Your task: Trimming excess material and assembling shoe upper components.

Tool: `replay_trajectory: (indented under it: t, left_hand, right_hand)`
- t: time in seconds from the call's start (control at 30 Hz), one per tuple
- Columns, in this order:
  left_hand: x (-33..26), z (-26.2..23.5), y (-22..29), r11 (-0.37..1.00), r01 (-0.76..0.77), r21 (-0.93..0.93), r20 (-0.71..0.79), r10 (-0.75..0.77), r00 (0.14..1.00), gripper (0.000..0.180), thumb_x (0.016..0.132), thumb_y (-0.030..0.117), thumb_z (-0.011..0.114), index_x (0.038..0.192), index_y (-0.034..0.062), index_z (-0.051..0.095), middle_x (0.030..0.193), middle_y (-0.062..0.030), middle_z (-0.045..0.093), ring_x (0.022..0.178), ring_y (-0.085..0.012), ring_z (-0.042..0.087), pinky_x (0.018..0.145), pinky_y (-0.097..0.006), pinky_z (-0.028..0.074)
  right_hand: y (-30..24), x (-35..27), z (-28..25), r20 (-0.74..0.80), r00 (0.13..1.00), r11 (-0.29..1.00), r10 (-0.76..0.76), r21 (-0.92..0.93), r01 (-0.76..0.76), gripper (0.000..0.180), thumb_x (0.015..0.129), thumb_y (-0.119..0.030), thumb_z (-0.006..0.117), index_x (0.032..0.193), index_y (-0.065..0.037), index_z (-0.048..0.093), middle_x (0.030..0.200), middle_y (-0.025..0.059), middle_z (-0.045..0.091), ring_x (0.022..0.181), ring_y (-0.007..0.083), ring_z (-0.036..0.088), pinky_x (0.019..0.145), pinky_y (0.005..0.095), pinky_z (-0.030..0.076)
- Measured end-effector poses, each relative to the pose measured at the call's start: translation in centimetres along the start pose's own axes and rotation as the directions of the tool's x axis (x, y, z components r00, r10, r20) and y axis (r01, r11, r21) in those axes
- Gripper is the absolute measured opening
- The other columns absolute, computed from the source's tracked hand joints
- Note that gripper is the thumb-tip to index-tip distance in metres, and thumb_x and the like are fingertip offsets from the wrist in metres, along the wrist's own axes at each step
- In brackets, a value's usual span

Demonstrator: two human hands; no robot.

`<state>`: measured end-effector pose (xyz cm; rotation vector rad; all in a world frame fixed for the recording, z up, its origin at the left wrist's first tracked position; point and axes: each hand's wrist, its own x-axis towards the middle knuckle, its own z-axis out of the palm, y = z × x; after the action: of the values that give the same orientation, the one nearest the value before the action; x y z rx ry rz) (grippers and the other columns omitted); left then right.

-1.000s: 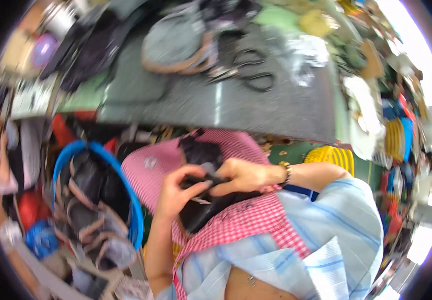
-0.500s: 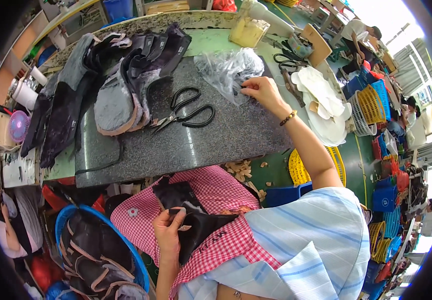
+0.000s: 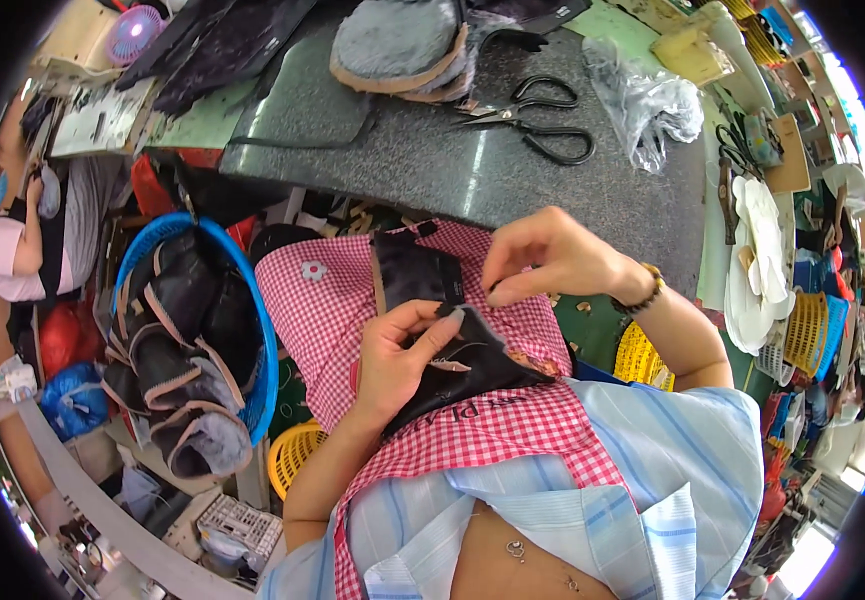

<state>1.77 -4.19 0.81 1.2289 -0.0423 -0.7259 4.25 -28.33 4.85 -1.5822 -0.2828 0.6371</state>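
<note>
Over my lap in the red checked apron (image 3: 317, 320) lies a black shoe-upper piece (image 3: 497, 365) with a tan edge and grey fleece showing. My left hand (image 3: 397, 360) pinches its top edge between thumb and fingers. Just above and right of that edge, my right hand (image 3: 557, 262) has its thumb and forefinger pressed together. A tiny dark thing shows at those fingertips, too small to name. Black-handled scissors (image 3: 542, 120) lie on the dark stone slab (image 3: 402, 160), near a crumpled clear plastic bag (image 3: 642, 105).
Grey fleece-lined pieces (image 3: 397, 45) lie at the table's back. On my left stands a blue basket (image 3: 270, 350) of black fleece-lined uppers (image 3: 192, 370). White flat pieces (image 3: 752, 260) rest at the right, above a yellow basket (image 3: 642, 360). Another person (image 3: 22, 240) sits at far left.
My right hand has come back from the plastic bag to the black upper on my lap. The left hand still holds the upper. The view has tilted down toward my lap.
</note>
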Motion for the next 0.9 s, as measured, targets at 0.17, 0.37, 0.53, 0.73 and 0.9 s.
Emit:
replay_trajectory:
  t: [0.17, 0.37, 0.53, 0.73, 0.9]
  left_hand:
    - [-0.2, -0.4, -1.6, 0.951, -0.177, 0.252, -0.021, 0.188, 0.982, 0.014, 0.09, 0.007, 0.059, 0.098, -0.0045, 0.063, 0.077, -0.0059, 0.067, 0.071, -0.0082, 0.063, 0.063, -0.018, 0.048]
    - [-0.9, 0.1, -0.8, 0.971, -0.167, 0.172, -0.058, 0.18, 0.982, 0.013, 0.088, 0.013, 0.062, 0.093, 0.0003, 0.064, 0.075, -0.0029, 0.069, 0.068, -0.0066, 0.061, 0.082, -0.025, 0.036]
    - [-0.9, -0.3, -0.8, 0.944, -0.225, 0.242, -0.082, 0.251, 0.965, 0.013, 0.088, 0.015, 0.061, 0.089, 0.0025, 0.065, 0.073, -0.002, 0.069, 0.068, -0.0089, 0.059, 0.085, -0.028, 0.032]
    - [-1.0, -0.5, -0.6, 0.935, -0.229, 0.27, -0.085, 0.26, 0.962, 0.013, 0.089, 0.016, 0.059, 0.089, 0.0038, 0.065, 0.073, -0.002, 0.069, 0.066, -0.0108, 0.057, 0.085, -0.03, 0.032]
    - [-1.3, -0.6, -0.3, 0.948, -0.179, 0.265, -0.101, 0.212, 0.972, 0.015, 0.09, 0.017, 0.058, 0.089, 0.0035, 0.065, 0.073, -0.0021, 0.068, 0.067, -0.0099, 0.058, 0.085, -0.03, 0.031]
  right_hand:
    - [1.3, 4.4, 0.2, 0.298, 0.92, 0.916, 0.255, 0.231, -0.329, 0.026, 0.077, -0.013, 0.076, 0.094, 0.003, 0.065, 0.074, 0.0058, 0.066, 0.065, 0.008, 0.062, 0.059, 0.0194, 0.05]
    - [0.9, 6.8, 0.3, 0.404, 0.872, 0.924, 0.278, 0.136, -0.357, 0.025, 0.073, -0.015, 0.079, 0.084, 0.004, 0.068, 0.071, 0.0071, 0.066, 0.06, 0.0089, 0.061, 0.054, 0.0192, 0.05]
    - [0.0, 7.5, 0.5, 0.357, 0.893, 0.942, 0.272, 0.092, -0.324, 0.025, 0.072, -0.015, 0.08, 0.083, 0.004, 0.068, 0.071, 0.006, 0.067, 0.061, 0.0088, 0.061, 0.055, 0.0192, 0.049]
    - [-1.2, 7.5, 0.7, 0.372, 0.899, 0.973, 0.232, -0.07, -0.222, 0.024, 0.072, -0.014, 0.08, 0.084, 0.003, 0.068, 0.071, 0.0043, 0.067, 0.062, 0.0075, 0.061, 0.058, 0.0193, 0.048]
    - [-3.5, 6.0, 2.2, 0.268, 0.94, 0.961, 0.213, -0.233, -0.151, 0.026, 0.073, -0.011, 0.078, 0.089, 0.002, 0.063, 0.069, 0.0039, 0.067, 0.063, 0.0065, 0.061, 0.054, 0.0209, 0.046]
